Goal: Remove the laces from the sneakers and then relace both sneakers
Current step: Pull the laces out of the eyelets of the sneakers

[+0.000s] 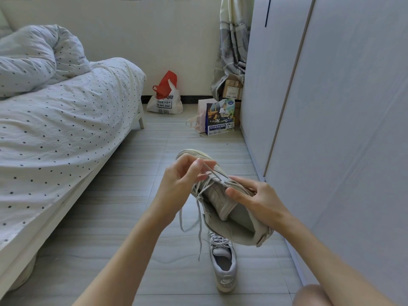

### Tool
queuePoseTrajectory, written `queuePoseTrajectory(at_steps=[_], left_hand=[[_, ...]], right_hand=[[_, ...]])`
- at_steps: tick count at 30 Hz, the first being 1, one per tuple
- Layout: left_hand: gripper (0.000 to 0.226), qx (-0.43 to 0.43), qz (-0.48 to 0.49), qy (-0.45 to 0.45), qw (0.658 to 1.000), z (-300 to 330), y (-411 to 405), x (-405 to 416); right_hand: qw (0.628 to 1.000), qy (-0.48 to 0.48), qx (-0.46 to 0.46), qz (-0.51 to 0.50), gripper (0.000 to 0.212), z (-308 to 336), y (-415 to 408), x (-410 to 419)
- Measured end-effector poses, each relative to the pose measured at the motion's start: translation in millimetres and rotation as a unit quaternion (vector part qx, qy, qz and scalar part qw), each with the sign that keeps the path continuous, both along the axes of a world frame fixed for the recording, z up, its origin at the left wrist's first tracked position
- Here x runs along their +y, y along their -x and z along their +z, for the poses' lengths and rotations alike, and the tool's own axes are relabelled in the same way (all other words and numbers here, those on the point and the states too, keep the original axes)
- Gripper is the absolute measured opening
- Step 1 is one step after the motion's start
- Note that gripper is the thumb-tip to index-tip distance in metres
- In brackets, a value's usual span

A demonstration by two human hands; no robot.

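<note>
Head view. Held sneaker: grey, raised above the floor, toe pointing away, partly laced. Right hand: fingers and thumb curled round the sneaker's right side at the collar. Left hand: fingertips pinching the lace near the upper eyelets (loose ends hang down). Second sneaker: laced, on the floor directly below. Bed along the left edge.
</note>
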State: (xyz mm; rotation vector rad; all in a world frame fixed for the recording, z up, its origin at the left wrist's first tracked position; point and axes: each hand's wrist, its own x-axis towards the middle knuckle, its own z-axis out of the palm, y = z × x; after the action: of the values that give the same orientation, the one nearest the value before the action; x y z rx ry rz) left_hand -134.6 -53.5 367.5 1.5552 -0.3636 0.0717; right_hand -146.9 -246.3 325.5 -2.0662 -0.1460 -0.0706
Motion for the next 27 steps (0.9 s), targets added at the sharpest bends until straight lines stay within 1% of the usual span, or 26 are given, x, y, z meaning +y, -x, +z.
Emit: queuePoseTrajectory(at_steps=[3, 4, 5, 6, 8, 9, 10, 12, 14, 15, 16, 19, 21, 23, 26, 27], left_hand=[[0.021, 0.080, -0.022, 0.148, 0.985, 4, 0, -1], [0.021, 0.100, -0.014, 0.186, 0.977, 6, -2, 1], [0.021, 0.105, 0.002, 0.194, 0.975, 7, -3, 4], [0.021, 0.095, 0.024, 0.164, 0.982, 8, -5, 8], [0.023, 0.054, 0.056, 0.038, 0.996, 6, -8, 15], [0.025, 0.036, 0.059, -0.027, 0.997, 4, -8, 17], [0.027, 0.024, 0.058, -0.082, 0.995, 3, -7, 17], [0.029, -0.005, 0.079, -0.182, 0.980, -3, -5, 17], [0.023, -0.036, 0.117, -0.252, 0.960, -10, -5, 13], [0.017, -0.039, 0.125, -0.264, 0.956, -13, -6, 11], [0.016, -0.035, 0.120, -0.271, 0.954, -15, -7, 8], [0.041, 0.000, 0.072, -0.256, 0.964, -23, -9, 0], [0.049, 0.027, 0.052, -0.222, 0.973, -23, -8, -4], [0.045, 0.047, 0.056, -0.181, 0.981, -24, -7, -7], [0.030, 0.010, 0.121, -0.173, 0.977, -26, -6, -11], [0.027, 0.001, 0.146, -0.177, 0.973, -26, -6, -11]], right_hand=[[0.999, 0.040, -0.015, 0.026, 0.076, 1, 4, 4], [0.998, 0.049, -0.020, 0.034, 0.077, 1, 5, 5], [0.998, 0.048, -0.023, 0.037, 0.076, 2, 5, 6], [0.999, 0.035, -0.021, 0.034, 0.072, 2, 6, 6], [1.000, -0.020, -0.009, 0.013, 0.057, 3, 5, 5], [0.999, -0.053, -0.004, -0.001, 0.050, 4, 4, 4], [0.996, -0.085, -0.005, -0.017, 0.048, 5, 3, 4], [0.989, -0.137, -0.014, -0.052, 0.057, 6, 1, 2], [0.983, -0.161, -0.026, -0.080, 0.069, 6, -1, -1], [0.981, -0.169, -0.033, -0.089, 0.071, 7, -1, -2], [0.979, -0.177, -0.041, -0.094, 0.072, 7, -1, -2], [0.976, -0.191, -0.066, -0.084, 0.076, 9, 2, 0], [0.976, -0.191, -0.085, -0.066, 0.070, 10, 3, 2], [0.977, -0.183, -0.098, -0.058, 0.062, 9, 4, 4], [0.980, -0.174, -0.085, -0.055, 0.062, 6, 3, 6], [0.983, -0.159, -0.069, -0.053, 0.058, 6, 3, 7]])
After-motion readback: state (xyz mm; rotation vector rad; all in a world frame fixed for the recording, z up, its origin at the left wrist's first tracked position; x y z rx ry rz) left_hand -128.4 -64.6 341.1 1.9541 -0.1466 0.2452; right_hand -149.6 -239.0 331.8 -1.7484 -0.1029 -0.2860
